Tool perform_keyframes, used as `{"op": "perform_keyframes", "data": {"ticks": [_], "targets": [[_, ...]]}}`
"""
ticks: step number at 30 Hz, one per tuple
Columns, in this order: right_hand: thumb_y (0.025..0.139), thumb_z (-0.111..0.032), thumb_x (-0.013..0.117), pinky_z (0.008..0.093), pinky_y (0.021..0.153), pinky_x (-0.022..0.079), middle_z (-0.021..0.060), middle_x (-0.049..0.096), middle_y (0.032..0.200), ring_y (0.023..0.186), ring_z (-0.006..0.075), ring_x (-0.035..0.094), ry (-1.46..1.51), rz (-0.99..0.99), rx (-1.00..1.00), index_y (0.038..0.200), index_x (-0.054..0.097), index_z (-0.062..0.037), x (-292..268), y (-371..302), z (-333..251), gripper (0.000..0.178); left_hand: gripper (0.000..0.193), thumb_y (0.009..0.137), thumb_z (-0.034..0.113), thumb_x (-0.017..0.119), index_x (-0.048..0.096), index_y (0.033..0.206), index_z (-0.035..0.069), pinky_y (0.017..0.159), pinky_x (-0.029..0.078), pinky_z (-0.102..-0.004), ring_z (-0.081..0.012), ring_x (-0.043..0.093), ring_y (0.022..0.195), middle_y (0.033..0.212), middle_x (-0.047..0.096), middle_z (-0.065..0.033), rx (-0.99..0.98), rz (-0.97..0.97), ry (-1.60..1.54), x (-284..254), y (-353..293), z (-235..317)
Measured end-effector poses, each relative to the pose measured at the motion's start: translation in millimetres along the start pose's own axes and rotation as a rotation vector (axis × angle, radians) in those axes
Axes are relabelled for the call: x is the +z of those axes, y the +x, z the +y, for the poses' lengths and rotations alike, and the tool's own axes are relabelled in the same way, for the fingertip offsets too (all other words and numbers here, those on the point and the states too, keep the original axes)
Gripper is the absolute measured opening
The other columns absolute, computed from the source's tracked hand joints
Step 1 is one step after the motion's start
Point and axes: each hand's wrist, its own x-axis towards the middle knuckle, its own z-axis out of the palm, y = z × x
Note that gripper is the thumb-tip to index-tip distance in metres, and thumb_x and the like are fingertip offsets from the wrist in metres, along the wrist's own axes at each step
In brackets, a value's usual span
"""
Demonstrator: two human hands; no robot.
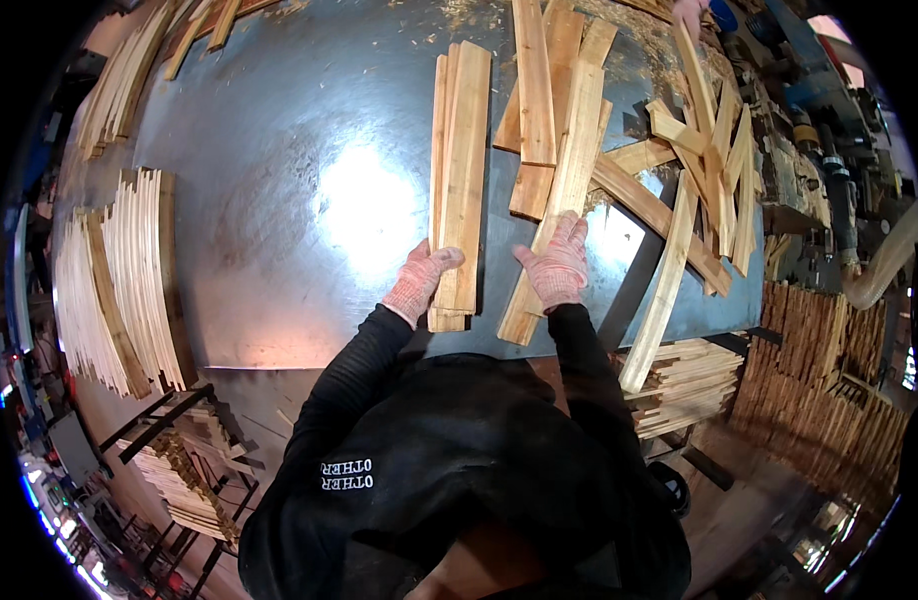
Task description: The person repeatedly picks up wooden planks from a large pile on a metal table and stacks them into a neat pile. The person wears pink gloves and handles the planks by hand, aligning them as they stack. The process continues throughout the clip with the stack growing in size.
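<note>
A few narrow wooden boards (pixel 469 150) lie together lengthwise on the metal tabletop, straight ahead of me. My left hand (pixel 421 282), in a pinkish knit glove, grips their near left edge, its thumb over the top; its other fingers are mostly hidden. My right hand (pixel 557 268), gloved alike, lies on the near part of a long wooden plank (pixel 579 120). Its fingers stretch forward along the wood and the thumb stands apart to the left. That plank slants toward me and overlaps other planks (pixel 534 90) behind it.
Loose crossed planks (pixel 714 150) lie at the right of the metal table (pixel 269 250), one jutting past its near edge. Neat stacks of thin strips (pixel 139 270) stand at left. More stacked wood (pixel 689 385) sits below right. Another person's hand (pixel 691 12) shows at far right, near machinery.
</note>
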Motion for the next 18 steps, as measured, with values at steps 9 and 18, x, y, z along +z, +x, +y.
{"op": "perform_keyframes", "data": {"ticks": [9,18], "targets": [[0.082,-0.024,0.077,0.0426,0.110,0.041,0.0248,0.048,0.140,0.130,0.0396,0.048,0.744,0.275,-0.129,0.147,0.043,-0.0011,38,-28,26,0.076,0.040,0.082,0.014,0.069,0.057,0.117,-0.002,0.076,0.053,-0.0326,-0.0170,0.062,0.084,0.093,0.065,-0.0095,0.070,0.166,0.216,-18,-28,-5],[0.092,-0.041,0.058,0.0477,0.094,0.048,0.0252,0.054,0.129,0.112,0.0390,0.059,0.129,-0.194,-0.467,0.137,0.047,-0.0018,0,-7,-91,0.060,0.069,0.089,0.034,0.073,0.047,0.142,-0.001,0.095,0.052,-0.0406,-0.0255,0.061,0.112,0.124,0.061,-0.0152,-0.035,-0.049,-0.219,-35,-2,-28]]}}
